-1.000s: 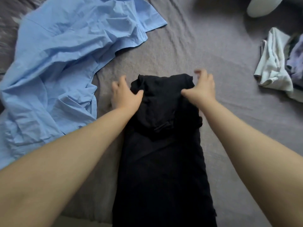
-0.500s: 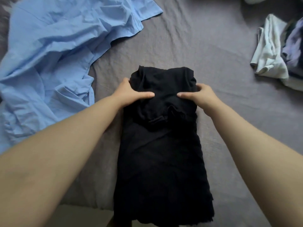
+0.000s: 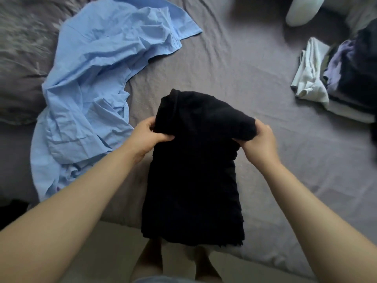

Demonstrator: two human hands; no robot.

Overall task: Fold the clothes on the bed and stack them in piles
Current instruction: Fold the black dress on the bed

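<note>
A black garment [image 3: 193, 170], folded into a long narrow strip, lies on the grey bed sheet [image 3: 244, 78] and hangs over the bed's near edge. Its far end is raised off the sheet. My left hand [image 3: 149, 135] grips the left side of that raised end, thumb on top. My right hand [image 3: 259, 137] grips the right side in the same way. A crumpled light blue shirt [image 3: 98, 82] lies unfolded to the left.
At the right edge of the bed sits a pile of folded clothes [image 3: 346, 78], white, lilac and dark pieces. A white object [image 3: 302, 9] lies at the far right. A grey pillow [image 3: 22, 58] is at the left. The pale floor and my feet show below.
Both hands slid back from the garment's far end, took hold of its sides and lifted the far end up toward me. The camera view pulled back.
</note>
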